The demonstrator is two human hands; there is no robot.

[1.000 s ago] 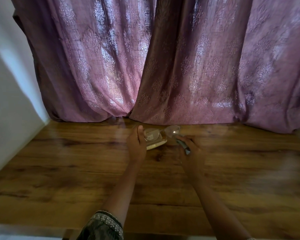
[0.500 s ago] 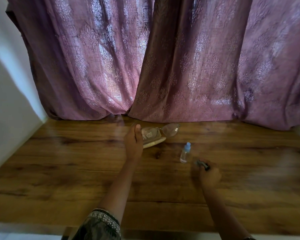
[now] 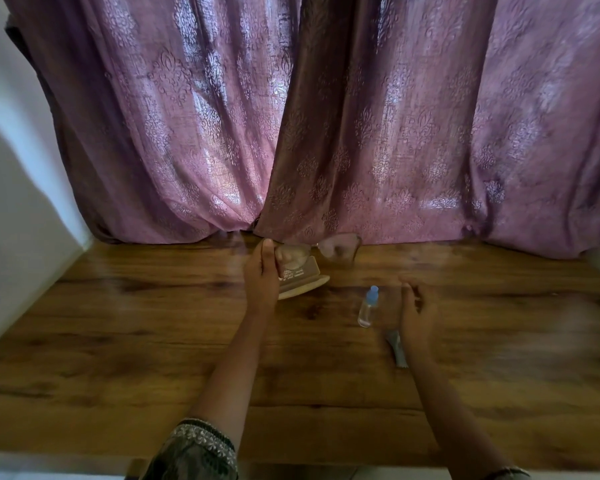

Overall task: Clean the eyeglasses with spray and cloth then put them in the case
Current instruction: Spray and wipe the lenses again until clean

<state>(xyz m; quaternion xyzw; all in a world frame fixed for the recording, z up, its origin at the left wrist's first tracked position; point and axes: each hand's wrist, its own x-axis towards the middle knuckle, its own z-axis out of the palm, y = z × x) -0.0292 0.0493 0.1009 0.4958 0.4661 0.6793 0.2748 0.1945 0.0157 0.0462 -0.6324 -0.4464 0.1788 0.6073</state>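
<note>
The eyeglasses (image 3: 338, 250) have clear lenses and a thin frame, and they hover just in front of the curtain. My left hand (image 3: 262, 275) is shut on their left end. Directly under them an open beige case (image 3: 307, 284) lies on the table, with a printed label inside its lid. A small clear spray bottle (image 3: 368, 306) with a blue cap stands upright to the right of the case. My right hand (image 3: 417, 315), blurred, is open just right of the bottle, not touching it. A grey cloth (image 3: 396, 346) lies on the table, partly hidden by that wrist.
The wooden table (image 3: 153, 341) runs back to a pink patterned curtain (image 3: 326, 133) that hangs down onto its far edge. A white wall (image 3: 18, 237) borders the table on the left. The table's front edge is close to my body.
My right hand drew back from the case with the cloth, let it go on the table and now is open beside the bottle. The left hand keeps the eyeglasses above the case.
</note>
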